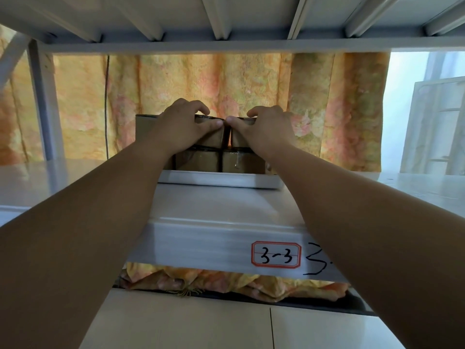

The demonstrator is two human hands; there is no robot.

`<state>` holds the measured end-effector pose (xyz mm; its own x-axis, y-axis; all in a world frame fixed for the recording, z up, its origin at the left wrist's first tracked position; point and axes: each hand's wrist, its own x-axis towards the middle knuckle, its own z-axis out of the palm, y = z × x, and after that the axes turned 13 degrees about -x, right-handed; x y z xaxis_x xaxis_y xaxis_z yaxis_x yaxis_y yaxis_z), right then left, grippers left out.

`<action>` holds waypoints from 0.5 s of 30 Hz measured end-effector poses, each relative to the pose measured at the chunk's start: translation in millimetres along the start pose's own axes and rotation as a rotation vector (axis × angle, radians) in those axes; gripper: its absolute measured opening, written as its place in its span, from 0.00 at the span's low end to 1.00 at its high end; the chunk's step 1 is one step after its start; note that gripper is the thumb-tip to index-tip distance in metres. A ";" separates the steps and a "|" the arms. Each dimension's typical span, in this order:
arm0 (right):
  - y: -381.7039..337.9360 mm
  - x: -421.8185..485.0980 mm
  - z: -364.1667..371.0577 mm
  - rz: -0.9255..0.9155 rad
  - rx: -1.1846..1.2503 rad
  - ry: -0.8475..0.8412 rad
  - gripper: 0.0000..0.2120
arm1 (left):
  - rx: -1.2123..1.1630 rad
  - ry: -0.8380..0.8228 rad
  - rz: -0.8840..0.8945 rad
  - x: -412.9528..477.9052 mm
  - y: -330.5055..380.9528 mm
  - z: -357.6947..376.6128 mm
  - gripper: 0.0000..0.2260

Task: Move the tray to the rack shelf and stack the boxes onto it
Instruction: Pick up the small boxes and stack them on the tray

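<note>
Smooth white metal rack shelf (221, 205), red-bordered "3-3" label (276, 254) on its front lip, lower right. Both forearms reach straight in toward frame centre; left hand (185, 122) and right hand (266, 127) each clamp a top-row box, thumbs on front faces, fingers curled over top edges. Brown cardboard boxes (219, 153), rectangular and taped, sit two tiers high on the shallow white tray (219, 180), long axis left-right across the shelf; a floral orange curtain (327, 102) hangs behind.

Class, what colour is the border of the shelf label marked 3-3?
Red, on the white label; the head view shows it best.

Both hands (186, 122) (264, 127) grip top boxes (214, 139) (two layers) on shelved tray (219, 180).
</note>
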<state>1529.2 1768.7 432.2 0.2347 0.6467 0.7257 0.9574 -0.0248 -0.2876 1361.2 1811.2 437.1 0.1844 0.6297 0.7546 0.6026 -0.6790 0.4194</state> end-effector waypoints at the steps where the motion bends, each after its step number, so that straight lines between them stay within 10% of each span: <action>1: -0.2 -0.4 -0.6 0.000 -0.002 0.006 0.32 | 0.002 0.014 0.004 0.2 0.2 0.2 0.20; 15: 4.1 0.9 3.0 0.048 0.122 -0.113 0.34 | 0.037 -0.002 -0.001 -2.2 2.7 0.4 0.19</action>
<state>1532.8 1771.4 429.8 0.2525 0.7289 0.6363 0.9165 0.0306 -0.3988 1362.7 1808.1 436.4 0.1851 0.6313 0.7531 0.6314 -0.6637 0.4011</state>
